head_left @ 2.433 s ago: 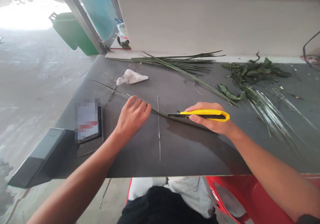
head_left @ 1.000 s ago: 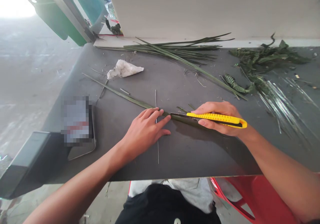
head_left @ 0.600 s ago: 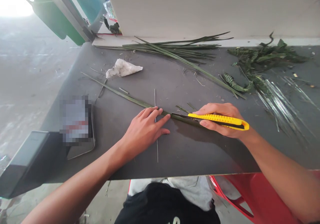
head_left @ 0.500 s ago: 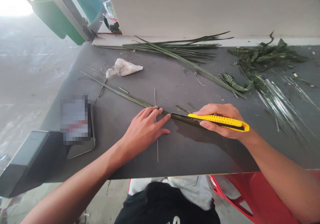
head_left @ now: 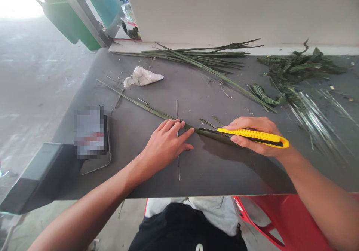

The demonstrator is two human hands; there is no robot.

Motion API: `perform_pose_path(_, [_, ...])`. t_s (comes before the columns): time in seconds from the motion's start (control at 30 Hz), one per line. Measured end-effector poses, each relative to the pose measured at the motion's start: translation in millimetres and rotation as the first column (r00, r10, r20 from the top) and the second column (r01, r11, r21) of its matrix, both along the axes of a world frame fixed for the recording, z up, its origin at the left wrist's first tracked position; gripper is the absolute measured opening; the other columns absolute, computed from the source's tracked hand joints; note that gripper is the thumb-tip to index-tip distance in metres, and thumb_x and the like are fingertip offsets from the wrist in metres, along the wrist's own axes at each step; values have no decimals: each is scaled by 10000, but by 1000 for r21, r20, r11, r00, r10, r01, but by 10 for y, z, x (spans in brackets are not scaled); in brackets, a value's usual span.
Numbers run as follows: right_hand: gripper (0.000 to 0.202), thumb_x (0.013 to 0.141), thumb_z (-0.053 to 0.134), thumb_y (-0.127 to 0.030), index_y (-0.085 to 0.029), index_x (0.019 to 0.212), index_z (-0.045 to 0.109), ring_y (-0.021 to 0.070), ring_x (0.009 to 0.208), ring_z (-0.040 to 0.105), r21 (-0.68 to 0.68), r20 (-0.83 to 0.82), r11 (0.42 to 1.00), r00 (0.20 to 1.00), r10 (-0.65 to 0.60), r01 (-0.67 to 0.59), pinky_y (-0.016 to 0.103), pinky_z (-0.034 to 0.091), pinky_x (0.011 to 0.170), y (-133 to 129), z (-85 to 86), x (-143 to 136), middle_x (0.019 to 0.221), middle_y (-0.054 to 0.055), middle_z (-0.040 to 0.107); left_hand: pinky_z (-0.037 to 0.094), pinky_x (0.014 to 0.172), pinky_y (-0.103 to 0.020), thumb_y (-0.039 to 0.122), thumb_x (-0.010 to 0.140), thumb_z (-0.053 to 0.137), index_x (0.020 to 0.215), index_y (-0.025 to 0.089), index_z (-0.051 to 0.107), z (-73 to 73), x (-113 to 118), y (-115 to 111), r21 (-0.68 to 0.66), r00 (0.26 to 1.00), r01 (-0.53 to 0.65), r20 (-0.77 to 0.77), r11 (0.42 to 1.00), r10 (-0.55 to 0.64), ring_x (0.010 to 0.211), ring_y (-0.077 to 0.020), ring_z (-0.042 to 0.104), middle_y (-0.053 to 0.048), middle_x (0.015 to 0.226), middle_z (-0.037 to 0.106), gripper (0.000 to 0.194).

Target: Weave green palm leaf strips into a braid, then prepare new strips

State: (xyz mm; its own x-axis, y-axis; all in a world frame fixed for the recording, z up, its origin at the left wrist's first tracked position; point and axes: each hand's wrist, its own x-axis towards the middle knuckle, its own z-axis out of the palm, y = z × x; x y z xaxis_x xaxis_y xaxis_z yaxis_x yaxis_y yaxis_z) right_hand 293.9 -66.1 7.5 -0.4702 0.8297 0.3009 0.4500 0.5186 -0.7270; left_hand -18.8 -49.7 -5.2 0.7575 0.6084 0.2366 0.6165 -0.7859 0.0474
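Note:
My left hand (head_left: pixel 167 140) lies on the table with its fingers spread, pressing down a long green leaf (head_left: pixel 146 107). A thin straight wire (head_left: pixel 178 168) runs crosswise beneath that hand. In my right hand (head_left: pixel 258 131) is a yellow utility knife (head_left: pixel 249 135), gripped between thumb and fingers. Its dark blade extends leftward along the leaf, a short way right of my left fingertips. The leaf's right part passes under the knife and is partly hidden there. Small green leaf strips (head_left: pixel 209 123) lie just behind the blade.
Long leaves (head_left: pixel 193 58) are piled along the back wall. A woven-looking green leaf bundle (head_left: pixel 303 66) and many shiny wires (head_left: pixel 311 116) lie at right. Crumpled white tissue (head_left: pixel 143 76) sits at back left, a phone-like object (head_left: pixel 97 165) at left. A red chair (head_left: pixel 297 221) stands below the table edge.
The knife has slid slightly to the right along the leaf with my right hand. My left hand stays on the leaf. The whole view has shifted a little.

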Motion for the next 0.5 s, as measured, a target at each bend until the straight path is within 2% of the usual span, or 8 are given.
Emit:
perform_pose_path(0.17, [210,876,739,-247,-298,1080,728,180,841,767,-5,-3,998,998,-68,68,264,597,708,-43,-7,1,1003,6,797,563,984,-472,381,984,570,1281,190,681,-4,-34,35,9,999,40,17,999,-40,1155,-307,649,-161,1217,681,370])
perform_pose_path(0.27, [181,886,734,-300,-305,1067,747,187,815,758,-30,-10,988,989,-149,149,283,598,695,-69,-27,23,968,4,795,560,1008,-441,160,985,524,1336,167,629,-10,-88,70,-38,998,63,20,997,-63,1200,-280,632,-153,1279,664,367])
perform_pose_path(0.37, [149,892,725,-353,-307,1030,756,213,843,748,11,-24,966,966,-259,259,335,600,721,-93,-17,79,964,10,792,575,986,-402,-41,886,442,1355,152,596,-23,-140,116,-121,998,14,68,993,-6,1186,-242,630,-134,1288,656,530])
perform_pose_path(0.5, [143,904,710,-366,-322,1030,760,232,845,740,69,-35,944,947,-320,322,399,591,810,-155,13,195,954,12,790,566,991,-436,-59,853,455,1258,153,648,-9,-196,187,-91,993,-60,97,994,69,1185,-259,627,-141,1218,675,497])
